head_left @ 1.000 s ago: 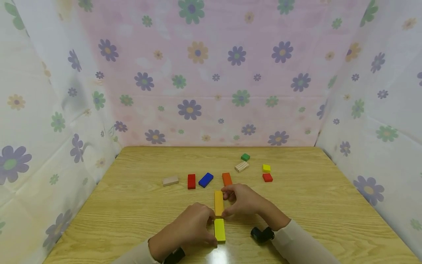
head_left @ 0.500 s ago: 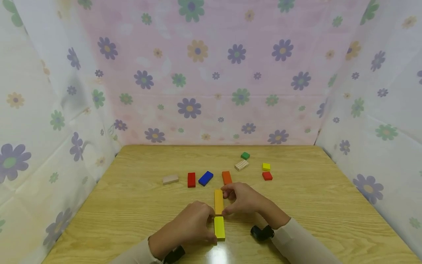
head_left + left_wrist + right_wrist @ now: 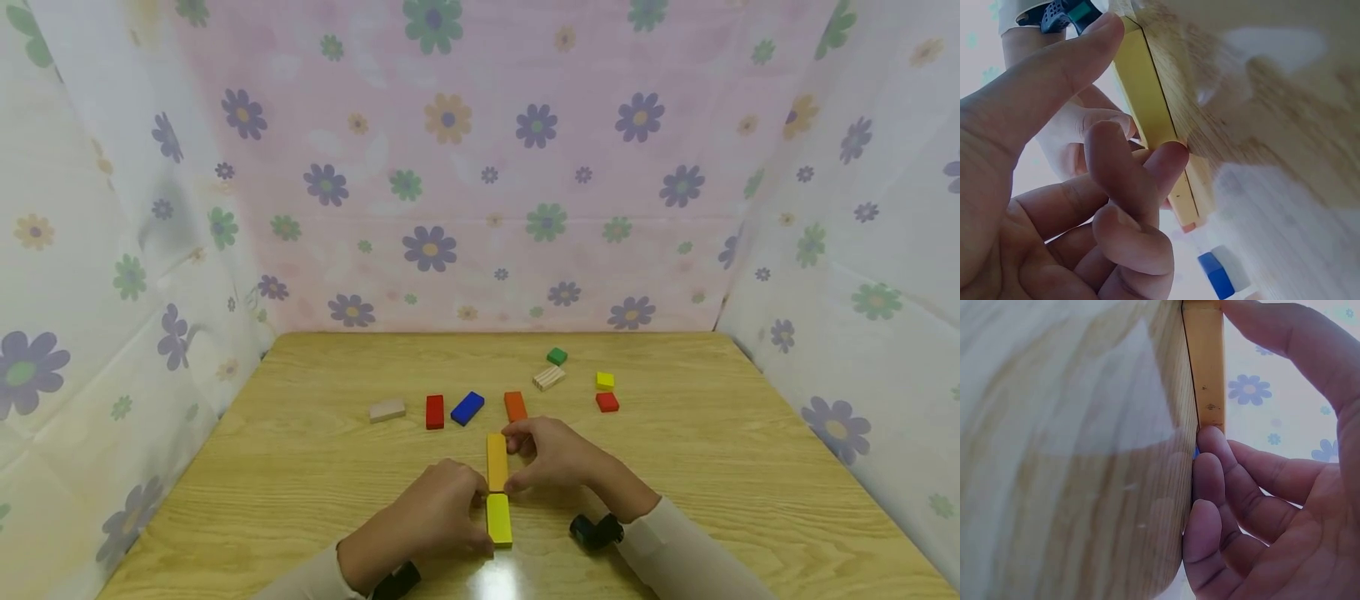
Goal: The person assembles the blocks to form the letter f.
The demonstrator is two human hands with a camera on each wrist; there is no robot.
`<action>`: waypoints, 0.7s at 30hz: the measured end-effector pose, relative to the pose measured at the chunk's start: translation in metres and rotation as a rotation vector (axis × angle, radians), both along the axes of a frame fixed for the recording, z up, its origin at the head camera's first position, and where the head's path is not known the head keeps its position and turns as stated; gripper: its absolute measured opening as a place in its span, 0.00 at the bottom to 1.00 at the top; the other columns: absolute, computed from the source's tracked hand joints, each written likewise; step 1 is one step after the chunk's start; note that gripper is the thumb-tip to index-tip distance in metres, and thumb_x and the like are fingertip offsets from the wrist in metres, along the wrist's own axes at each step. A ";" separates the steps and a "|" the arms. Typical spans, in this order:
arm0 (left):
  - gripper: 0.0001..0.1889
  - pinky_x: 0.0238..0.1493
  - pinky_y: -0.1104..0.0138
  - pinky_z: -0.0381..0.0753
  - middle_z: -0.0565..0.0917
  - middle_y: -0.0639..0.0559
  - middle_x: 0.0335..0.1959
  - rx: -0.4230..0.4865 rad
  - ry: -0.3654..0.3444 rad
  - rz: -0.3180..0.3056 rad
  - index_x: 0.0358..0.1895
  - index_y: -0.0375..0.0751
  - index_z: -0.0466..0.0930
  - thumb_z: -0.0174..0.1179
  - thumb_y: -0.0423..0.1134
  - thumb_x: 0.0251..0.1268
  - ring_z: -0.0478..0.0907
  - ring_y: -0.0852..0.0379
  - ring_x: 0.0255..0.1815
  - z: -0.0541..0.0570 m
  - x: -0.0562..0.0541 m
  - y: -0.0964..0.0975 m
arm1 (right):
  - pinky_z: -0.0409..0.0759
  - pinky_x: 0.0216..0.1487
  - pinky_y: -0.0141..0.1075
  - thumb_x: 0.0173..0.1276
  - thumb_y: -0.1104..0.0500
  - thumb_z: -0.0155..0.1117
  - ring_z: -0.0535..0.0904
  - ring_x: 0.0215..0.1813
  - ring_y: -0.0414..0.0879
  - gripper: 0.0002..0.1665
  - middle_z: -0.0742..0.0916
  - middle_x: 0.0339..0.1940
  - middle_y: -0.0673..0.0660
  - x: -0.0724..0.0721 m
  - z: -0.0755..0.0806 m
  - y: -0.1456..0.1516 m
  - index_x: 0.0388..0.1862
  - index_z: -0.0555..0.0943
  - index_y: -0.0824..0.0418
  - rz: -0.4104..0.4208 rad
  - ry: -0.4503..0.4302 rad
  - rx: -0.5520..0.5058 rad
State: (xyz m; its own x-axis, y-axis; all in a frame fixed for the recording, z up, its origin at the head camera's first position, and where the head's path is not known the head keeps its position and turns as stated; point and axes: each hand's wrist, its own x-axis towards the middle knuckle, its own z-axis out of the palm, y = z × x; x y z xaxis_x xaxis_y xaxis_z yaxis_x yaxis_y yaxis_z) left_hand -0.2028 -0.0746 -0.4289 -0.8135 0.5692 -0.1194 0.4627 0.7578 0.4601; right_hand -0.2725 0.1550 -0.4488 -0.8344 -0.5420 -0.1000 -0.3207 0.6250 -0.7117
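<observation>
Fingers and thumb of the left hand (image 3: pixel 445 508) grip a bright yellow rectangular block (image 3: pixel 498 520) near its ends; those of the right hand (image 3: pixel 553 455) likewise grip an amber rectangular block (image 3: pixel 497 462). Both blocks lie end to end on the wood-grained table (image 3: pixel 315 475); a deep-orange rectangular block (image 3: pixel 514 405) lies just beyond.

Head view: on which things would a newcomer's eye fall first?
Most likely the flowered cloth, behind and beside the table. Then the near yellow block and the amber block, lying end to end between the left hand and the right hand. Farther back lies a vivid blue block.
</observation>
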 end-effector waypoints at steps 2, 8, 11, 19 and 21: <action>0.23 0.25 0.71 0.63 0.71 0.65 0.21 -0.001 0.001 -0.001 0.36 0.47 0.88 0.85 0.55 0.39 0.63 0.65 0.23 -0.001 0.001 0.000 | 0.79 0.48 0.35 0.49 0.48 0.88 0.78 0.47 0.45 0.46 0.85 0.45 0.48 0.000 -0.001 0.000 0.65 0.79 0.63 0.001 -0.001 0.000; 0.21 0.23 0.70 0.57 0.61 0.63 0.19 0.014 0.018 -0.011 0.28 0.49 0.82 0.85 0.54 0.40 0.58 0.65 0.20 -0.001 0.001 0.000 | 0.80 0.49 0.36 0.49 0.47 0.88 0.78 0.46 0.44 0.46 0.85 0.45 0.47 -0.001 -0.002 0.000 0.65 0.79 0.61 -0.002 0.012 0.017; 0.21 0.23 0.70 0.57 0.60 0.63 0.19 0.013 0.024 -0.010 0.27 0.49 0.81 0.85 0.54 0.40 0.58 0.65 0.20 -0.001 0.002 0.001 | 0.80 0.49 0.36 0.49 0.47 0.88 0.78 0.46 0.44 0.46 0.85 0.45 0.47 -0.001 -0.002 0.000 0.65 0.80 0.61 -0.002 0.010 0.012; 0.21 0.24 0.70 0.59 0.66 0.64 0.19 -0.003 0.015 0.004 0.30 0.49 0.84 0.85 0.55 0.40 0.61 0.65 0.21 -0.001 0.003 0.002 | 0.79 0.47 0.35 0.49 0.48 0.88 0.78 0.45 0.45 0.45 0.84 0.44 0.48 0.000 -0.001 0.000 0.64 0.80 0.61 0.002 -0.005 -0.002; 0.21 0.24 0.70 0.59 0.66 0.64 0.19 -0.006 0.016 0.006 0.30 0.49 0.84 0.85 0.55 0.40 0.61 0.65 0.22 0.000 0.003 0.002 | 0.79 0.47 0.35 0.49 0.48 0.88 0.78 0.45 0.45 0.45 0.84 0.44 0.48 0.000 -0.001 0.000 0.64 0.80 0.61 0.000 -0.006 -0.002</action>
